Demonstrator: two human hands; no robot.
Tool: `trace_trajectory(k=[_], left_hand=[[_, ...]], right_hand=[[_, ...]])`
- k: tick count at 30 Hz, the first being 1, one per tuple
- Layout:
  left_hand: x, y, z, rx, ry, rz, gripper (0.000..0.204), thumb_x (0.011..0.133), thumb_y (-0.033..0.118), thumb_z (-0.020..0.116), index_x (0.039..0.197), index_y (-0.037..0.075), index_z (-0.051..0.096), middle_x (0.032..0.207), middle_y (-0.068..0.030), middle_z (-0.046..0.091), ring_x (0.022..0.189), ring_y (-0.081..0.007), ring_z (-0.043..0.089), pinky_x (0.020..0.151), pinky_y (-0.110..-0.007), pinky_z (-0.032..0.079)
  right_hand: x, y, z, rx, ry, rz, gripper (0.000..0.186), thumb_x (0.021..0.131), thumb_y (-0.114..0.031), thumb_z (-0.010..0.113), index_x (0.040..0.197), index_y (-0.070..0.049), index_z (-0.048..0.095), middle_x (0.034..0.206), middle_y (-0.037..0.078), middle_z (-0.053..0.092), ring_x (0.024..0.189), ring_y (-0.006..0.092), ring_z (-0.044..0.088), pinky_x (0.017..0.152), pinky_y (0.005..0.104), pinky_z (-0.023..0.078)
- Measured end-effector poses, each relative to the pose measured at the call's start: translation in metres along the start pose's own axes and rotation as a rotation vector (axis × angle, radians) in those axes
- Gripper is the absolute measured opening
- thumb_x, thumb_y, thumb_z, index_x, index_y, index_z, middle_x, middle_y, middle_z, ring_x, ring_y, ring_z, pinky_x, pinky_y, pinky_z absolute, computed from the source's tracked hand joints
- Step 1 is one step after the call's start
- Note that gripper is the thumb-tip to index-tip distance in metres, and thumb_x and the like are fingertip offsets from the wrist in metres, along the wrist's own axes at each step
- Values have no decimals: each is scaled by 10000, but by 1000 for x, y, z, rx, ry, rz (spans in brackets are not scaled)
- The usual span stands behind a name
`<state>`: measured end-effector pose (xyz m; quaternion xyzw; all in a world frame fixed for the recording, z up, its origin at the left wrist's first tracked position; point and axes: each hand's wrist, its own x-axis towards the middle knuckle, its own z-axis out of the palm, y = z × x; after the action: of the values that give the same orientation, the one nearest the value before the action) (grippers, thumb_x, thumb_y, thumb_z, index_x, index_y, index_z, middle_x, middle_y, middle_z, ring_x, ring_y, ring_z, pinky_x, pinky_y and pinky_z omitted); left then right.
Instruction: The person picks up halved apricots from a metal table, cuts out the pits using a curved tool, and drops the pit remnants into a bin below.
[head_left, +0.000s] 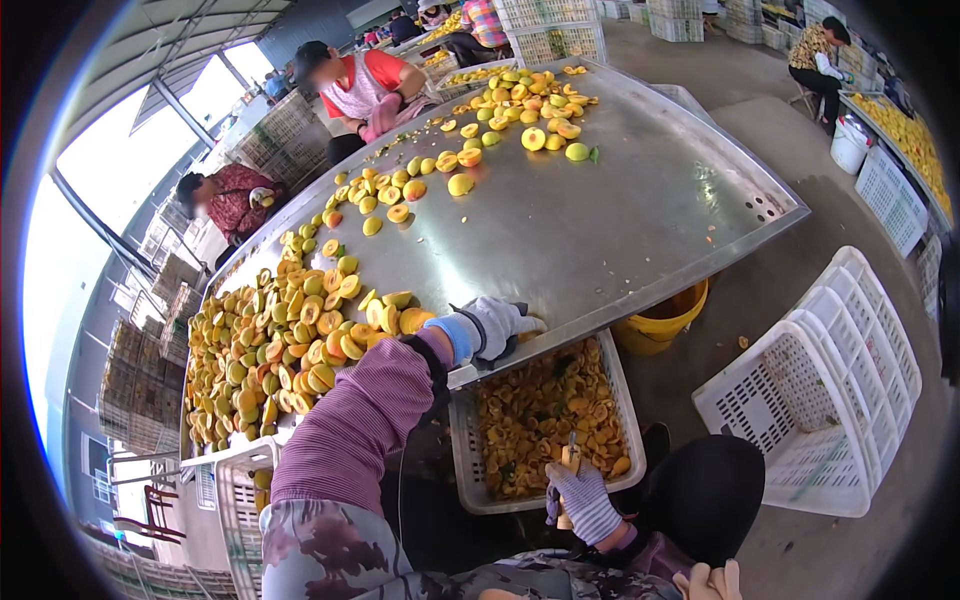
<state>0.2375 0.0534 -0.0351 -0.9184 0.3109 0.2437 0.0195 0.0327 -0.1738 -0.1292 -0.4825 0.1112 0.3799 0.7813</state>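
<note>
Fruit (300,318) lies left of the nearer left hand (490,328), whose grip I can't tell; the right hand (586,502) clasps a far-pointing tool (571,458).

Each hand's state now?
Left hand: at the metal table; grip cannot be told.
Right hand: closed around a wooden-handled tool.

left arm (350,425): stretched forward | left hand (488,328): gloved, fingers pointing right | right hand (585,500): gloved, low, fingers curled in a grip
</note>
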Motion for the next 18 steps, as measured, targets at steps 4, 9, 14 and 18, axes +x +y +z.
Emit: trace_trajectory(k=[4, 9, 14, 18], left_hand=[[-36, 14, -6, -256, 141, -402, 559, 778, 100, 557, 1324, 190, 472, 1224, -144, 570, 1070, -357, 571, 911, -436, 458], [-99, 26, 51, -1841, 932, -32, 601, 825, 298, 622, 1332, 46, 418, 1149, -168, 587, 891, -255, 633, 684, -323, 530], [-115, 106, 92, -2069, 1082, 2, 703, 871, 643, 445, 1255, 55, 475, 1043, -150, 619, 660, -167, 563, 489, -242, 395], [-132, 143, 106, -2120, 905, -69, 636, 936, 573, 384, 1264, 40, 492, 1023, -132, 650, 680, -156, 594, 549, -238, 475]], right_hand=[[-7, -8, 4, 30, -25, -67, 191, 917, -208, 601, 863, -57, 498, 578, 33, 523, 433, 131, 527, 384, 270, 444], [-21, -14, 8, -589, 3, -460, 266, 889, -225, 622, 1008, -23, 496, 701, 129, 588, 571, 276, 586, 493, 342, 468], [-21, -22, 32, -922, 101, -848, 333, 852, -239, 648, 1070, -37, 499, 711, 194, 613, 638, 411, 603, 520, 447, 474], [-18, -14, 46, -1074, 118, -957, 378, 819, -232, 662, 1065, -25, 463, 601, 156, 586, 560, 376, 604, 487, 447, 480]])
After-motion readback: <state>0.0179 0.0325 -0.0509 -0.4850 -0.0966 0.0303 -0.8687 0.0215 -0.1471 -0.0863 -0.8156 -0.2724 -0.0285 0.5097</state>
